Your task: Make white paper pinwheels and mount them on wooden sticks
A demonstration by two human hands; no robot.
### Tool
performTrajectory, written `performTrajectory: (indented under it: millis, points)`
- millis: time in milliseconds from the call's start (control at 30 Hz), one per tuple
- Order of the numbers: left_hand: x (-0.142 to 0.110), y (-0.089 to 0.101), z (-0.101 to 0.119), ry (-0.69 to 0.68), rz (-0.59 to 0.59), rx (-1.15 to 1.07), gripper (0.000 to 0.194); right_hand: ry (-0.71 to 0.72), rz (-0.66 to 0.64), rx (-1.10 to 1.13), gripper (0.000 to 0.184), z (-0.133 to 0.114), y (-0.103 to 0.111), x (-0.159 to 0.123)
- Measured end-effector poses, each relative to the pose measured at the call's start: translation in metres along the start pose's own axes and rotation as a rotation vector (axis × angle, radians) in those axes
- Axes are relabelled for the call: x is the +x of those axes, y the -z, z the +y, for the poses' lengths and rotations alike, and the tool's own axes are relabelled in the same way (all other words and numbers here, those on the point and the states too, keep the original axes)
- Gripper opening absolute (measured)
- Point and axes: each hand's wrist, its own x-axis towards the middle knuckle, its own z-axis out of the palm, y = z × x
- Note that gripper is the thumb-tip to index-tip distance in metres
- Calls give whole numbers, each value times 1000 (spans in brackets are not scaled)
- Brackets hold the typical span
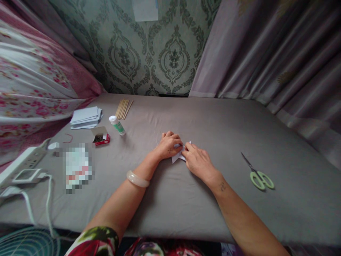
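Both hands' fingers (170,137) (189,147) grip folded paper (176,158), L & R close tog., prob. to steady folds vs. bench (160,213).

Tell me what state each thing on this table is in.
Paper: folded, in both hands
Scissors: closed
Glue stick: capped
Small red box: lid open
Paper sheets: stacked unevenly
Wooden sticks: lying together
Charger: plugged in
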Motion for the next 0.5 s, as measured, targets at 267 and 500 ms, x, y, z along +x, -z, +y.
performTrajectory:
  millis: [267, 500]
  points:
    - [-4, 13, -7, 360, 440, -90, 20, -98, 31, 254, 33, 12, -1, 3]
    - [-9, 12, -25, 608, 593, -104, 23, -153, 108, 334, 36, 26, 0, 3]
